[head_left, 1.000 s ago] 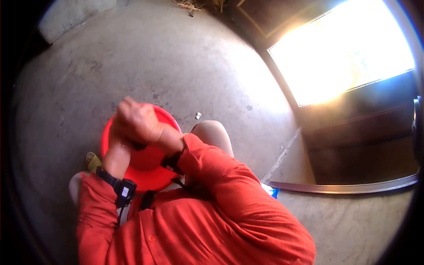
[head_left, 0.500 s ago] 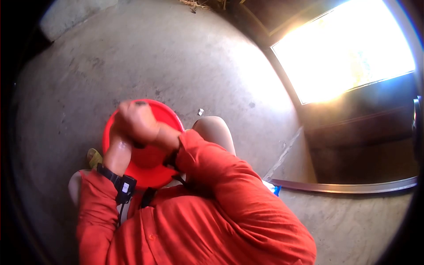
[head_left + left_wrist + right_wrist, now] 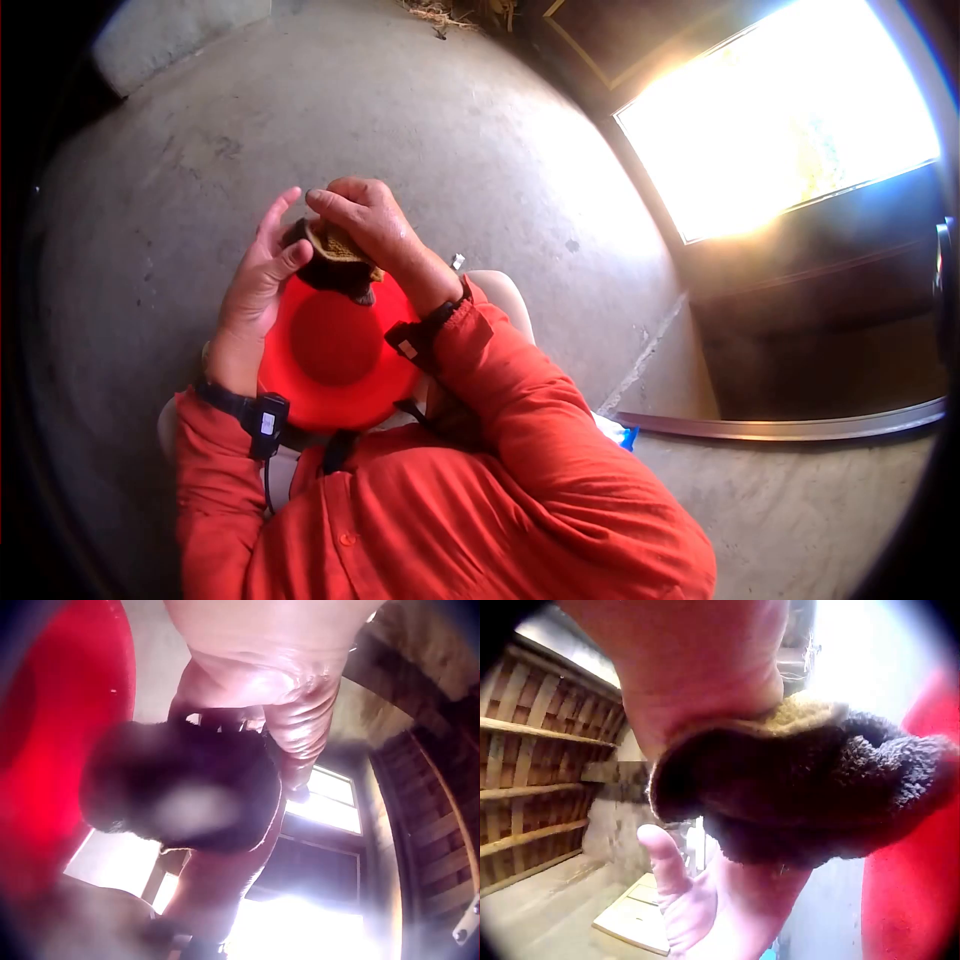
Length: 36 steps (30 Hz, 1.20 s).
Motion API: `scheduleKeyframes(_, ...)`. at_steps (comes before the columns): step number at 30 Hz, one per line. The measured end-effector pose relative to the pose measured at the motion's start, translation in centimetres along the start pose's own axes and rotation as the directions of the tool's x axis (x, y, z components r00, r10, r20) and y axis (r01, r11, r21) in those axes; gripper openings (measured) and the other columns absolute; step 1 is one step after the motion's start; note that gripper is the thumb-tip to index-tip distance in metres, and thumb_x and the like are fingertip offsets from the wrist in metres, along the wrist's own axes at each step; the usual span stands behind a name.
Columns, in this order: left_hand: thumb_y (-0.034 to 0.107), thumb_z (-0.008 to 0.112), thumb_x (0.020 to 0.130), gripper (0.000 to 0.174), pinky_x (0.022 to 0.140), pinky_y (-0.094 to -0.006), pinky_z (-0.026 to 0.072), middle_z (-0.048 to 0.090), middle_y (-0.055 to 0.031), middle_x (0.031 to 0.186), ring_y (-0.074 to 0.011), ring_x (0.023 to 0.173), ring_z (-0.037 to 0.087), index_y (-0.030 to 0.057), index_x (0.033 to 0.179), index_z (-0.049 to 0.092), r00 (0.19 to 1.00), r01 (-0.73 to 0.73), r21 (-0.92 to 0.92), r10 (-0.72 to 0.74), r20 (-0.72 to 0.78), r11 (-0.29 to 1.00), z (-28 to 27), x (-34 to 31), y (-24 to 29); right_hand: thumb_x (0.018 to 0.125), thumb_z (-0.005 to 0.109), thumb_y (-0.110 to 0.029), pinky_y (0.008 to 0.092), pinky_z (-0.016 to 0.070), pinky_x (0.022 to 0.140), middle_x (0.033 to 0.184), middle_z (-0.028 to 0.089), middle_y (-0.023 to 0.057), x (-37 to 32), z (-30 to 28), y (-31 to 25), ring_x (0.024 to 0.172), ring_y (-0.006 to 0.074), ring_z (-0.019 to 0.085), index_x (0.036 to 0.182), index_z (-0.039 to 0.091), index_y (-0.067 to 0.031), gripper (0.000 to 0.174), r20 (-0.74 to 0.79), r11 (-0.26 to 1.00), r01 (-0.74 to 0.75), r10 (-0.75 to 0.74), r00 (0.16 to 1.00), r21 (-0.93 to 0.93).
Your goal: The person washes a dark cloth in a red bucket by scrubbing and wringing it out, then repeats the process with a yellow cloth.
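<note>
A dark brown fleecy cloth with a tan side hangs over a red plastic basin. My right hand grips its upper edge from above. Beside the cloth, on its left, my left hand has straight fingers and the thumb raised, with the thumb tip close to the cloth's edge. In the right wrist view, the cloth shows dark pile and a tan border, and it partly covers the left hand. Seen from the left wrist, the dark cloth hides most of the left fingers.
The basin stands on a concrete floor between the person's knees. A small white scrap lies past the right knee. A blue and white packet is by the right sleeve. To the right is a bright doorway.
The two hands were clasped together over the basin; now they have come apart, and the cloth shows between them. The right hand has moved up and right, the left hand's fingers have straightened.
</note>
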<state>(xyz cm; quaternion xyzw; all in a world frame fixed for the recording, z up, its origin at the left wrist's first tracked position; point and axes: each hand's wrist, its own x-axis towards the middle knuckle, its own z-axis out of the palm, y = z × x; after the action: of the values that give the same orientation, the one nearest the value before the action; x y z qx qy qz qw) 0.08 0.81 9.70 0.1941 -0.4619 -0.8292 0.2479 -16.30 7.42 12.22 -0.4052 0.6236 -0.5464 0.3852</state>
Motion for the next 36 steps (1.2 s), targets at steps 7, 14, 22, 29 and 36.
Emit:
scheduleKeyframes(7,0.036,0.067,0.086,0.038,0.080,-0.0259,0.0446,0.060,-0.0022,0.097,-0.0105,0.086,0.056,0.0029,0.104,0.060,0.978,0.030,0.154,0.002,-0.207,0.988,-0.6,0.7,-0.8,0.088,0.059,-0.039,0.0289,0.0469,0.061,0.072,0.061,0.0058,0.8,-0.6,0.1,0.069,0.0132,0.057,0.089,0.062,0.0033,0.043,-0.028,0.992,-0.098,0.096,0.995,-0.078)
scheduleKeyframes(14,0.046,0.048,0.094,0.048,0.082,-0.0349,0.0513,0.064,-0.0096,0.103,-0.0223,0.093,0.063,0.0022,0.113,0.056,0.984,0.017,-0.403,-0.086,-0.154,0.915,-1.0,1.0,0.0,0.085,0.057,-0.057,0.0318,0.0485,0.064,0.080,0.062,0.0088,-1.1,0.8,2.9,0.071,0.0177,0.060,0.102,0.061,0.0022,0.062,0.228,0.944,-0.191,0.130,0.965,0.268)
scheduleKeyframes(22,0.037,0.048,0.095,0.045,0.097,-0.0393,0.0417,0.058,-0.0146,0.122,-0.0255,0.110,0.056,0.0020,0.123,0.052,0.940,0.184,-0.471,-0.294,-0.171,0.863,-2.5,1.2,-3.2,0.081,0.066,-0.006,0.0264,0.0501,0.071,0.088,0.061,0.0046,-1.0,1.4,2.6,0.080,0.0134,0.059,0.100,0.053,-0.0041,0.023,-0.224,0.918,0.221,-0.152,0.963,0.329)
scheduleKeyframes(29,0.029,0.044,0.096,0.028,0.086,-0.0365,0.0477,0.058,-0.0088,0.103,-0.0246,0.097,0.058,0.0051,0.108,0.054,0.980,0.068,-0.529,-0.157,-0.124,0.846,-4.0,2.2,-7.9,0.069,0.069,-0.018,0.0369,0.0478,0.053,0.073,0.054,0.0076,-2.5,6.5,4.5,0.066,0.0258,0.059,0.084,0.055,-0.0122,0.021,0.236,0.381,0.531,-0.599,0.765,-0.756)
scheduleKeyframes(36,0.025,0.048,0.095,0.026,0.088,-0.0324,0.0466,0.059,-0.0075,0.103,-0.0167,0.097,0.057,0.0058,0.112,0.054,0.971,0.075,-0.497,-0.177,-0.161,0.865,-1.2,1.5,-7.6,0.069,0.060,-0.022,0.0371,0.0464,0.045,0.073,0.055,0.0056,-0.1,4.2,2.2,0.068,0.0251,0.059,0.068,0.058,-0.0130,0.009,0.190,0.369,0.453,-0.567,0.801,-0.812)
